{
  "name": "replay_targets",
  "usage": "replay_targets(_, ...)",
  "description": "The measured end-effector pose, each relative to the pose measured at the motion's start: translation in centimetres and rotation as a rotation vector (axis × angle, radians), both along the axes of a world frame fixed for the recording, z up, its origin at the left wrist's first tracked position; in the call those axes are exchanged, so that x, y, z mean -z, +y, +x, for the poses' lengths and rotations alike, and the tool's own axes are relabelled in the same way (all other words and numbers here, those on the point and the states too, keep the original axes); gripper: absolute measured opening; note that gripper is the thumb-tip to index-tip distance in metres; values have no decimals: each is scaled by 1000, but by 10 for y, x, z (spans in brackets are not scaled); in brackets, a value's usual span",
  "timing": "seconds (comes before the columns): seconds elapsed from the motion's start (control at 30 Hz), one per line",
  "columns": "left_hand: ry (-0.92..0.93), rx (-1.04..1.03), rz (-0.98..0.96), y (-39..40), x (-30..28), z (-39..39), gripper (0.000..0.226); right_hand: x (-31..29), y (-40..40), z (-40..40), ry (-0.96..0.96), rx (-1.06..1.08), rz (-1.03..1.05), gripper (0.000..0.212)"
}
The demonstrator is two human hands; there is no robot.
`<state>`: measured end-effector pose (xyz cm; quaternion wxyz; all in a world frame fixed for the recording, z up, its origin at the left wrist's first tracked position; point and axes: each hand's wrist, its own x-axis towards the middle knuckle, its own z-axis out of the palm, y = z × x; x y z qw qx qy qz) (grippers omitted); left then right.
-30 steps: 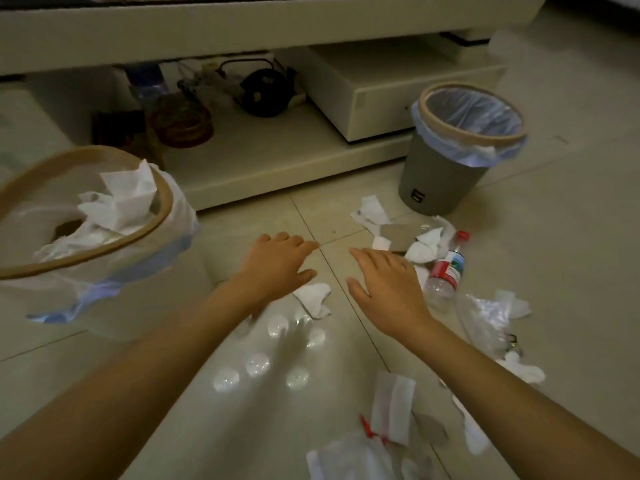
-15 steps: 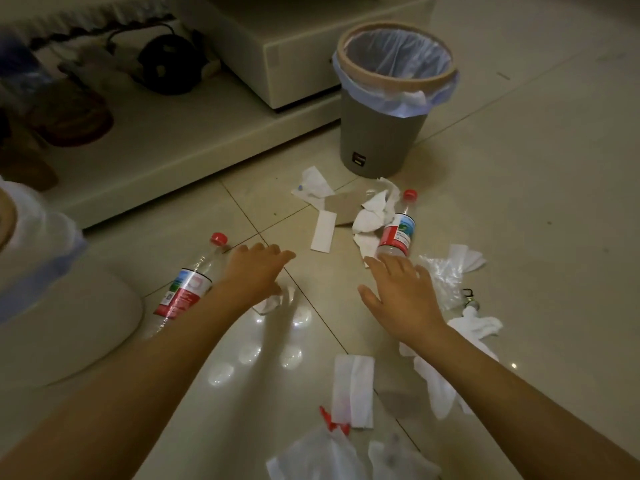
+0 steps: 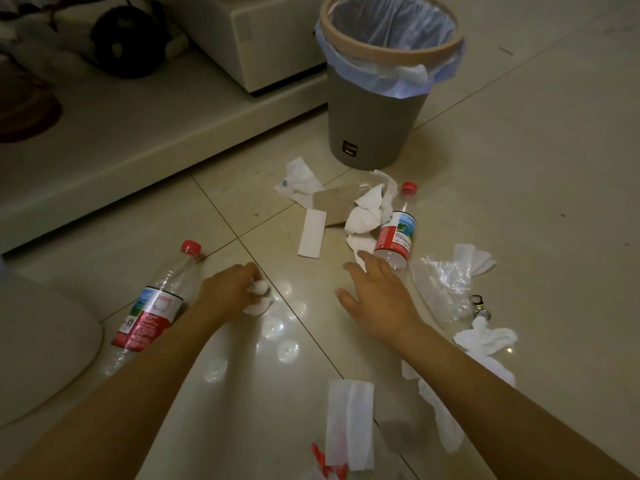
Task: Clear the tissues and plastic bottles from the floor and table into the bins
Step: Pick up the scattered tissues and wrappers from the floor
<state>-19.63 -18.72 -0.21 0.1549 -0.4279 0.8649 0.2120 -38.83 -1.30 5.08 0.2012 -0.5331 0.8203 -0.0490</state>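
Left hand (image 3: 227, 289) since dropped onto tissue (image 3: 258, 299), grip clamped round it; right hand (image 3: 377, 296) spread, empty.

Bare tile between both hands, crumpled tissues (image 3: 369, 213) and bottle (image 3: 396, 233) crowding the bin (image 3: 374, 133) approach

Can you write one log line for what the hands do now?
left hand: gripping tissue | right hand: open, near bottle | bin: upright
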Motion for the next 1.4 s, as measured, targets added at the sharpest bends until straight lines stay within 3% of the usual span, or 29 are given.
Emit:
replay_targets(0.17, 206, -35, -21, -17, -4, -58, 27, 11, -34, 1, -71, 13, -4, 62)
replay_targets(0.37, 269, 153, -41, -33, 1, -115, 34, 28, -71, -20, 44, -25, 76, 83)
replay_targets(0.5, 171, 285, 3, -49, 7, -135, 82, 40, -85, -40, 197, -2, 161, 90)
replay_targets(0.63, 88, 382, -193, -66, 3, -147, 136, 49, -91, -53, 267, 22, 210, 96)
replay_targets(0.87, -91, 566, -260, -79, -1, -177, 156, 47, -94, -71, 250, 68, 275, 103)
replay_targets(1.0, -29, 532, -276, -72, 5, -184, 154, 47, -90, -80, 77, 124, 234, 100)
replay_targets(1.1, 84, 446, -260, -67, 10, -183, 142, 49, -86, -83, 109, 96, 153, 98)
replay_targets(1.27, 267, 293, -204, -63, 12, -168, 83, 55, -78, -83, 149, 124, 45, 66)
replay_targets(1.4, 325, 108, -116, -72, 20, -157, 49, 55, -74, -82, 204, 155, -104, 39)
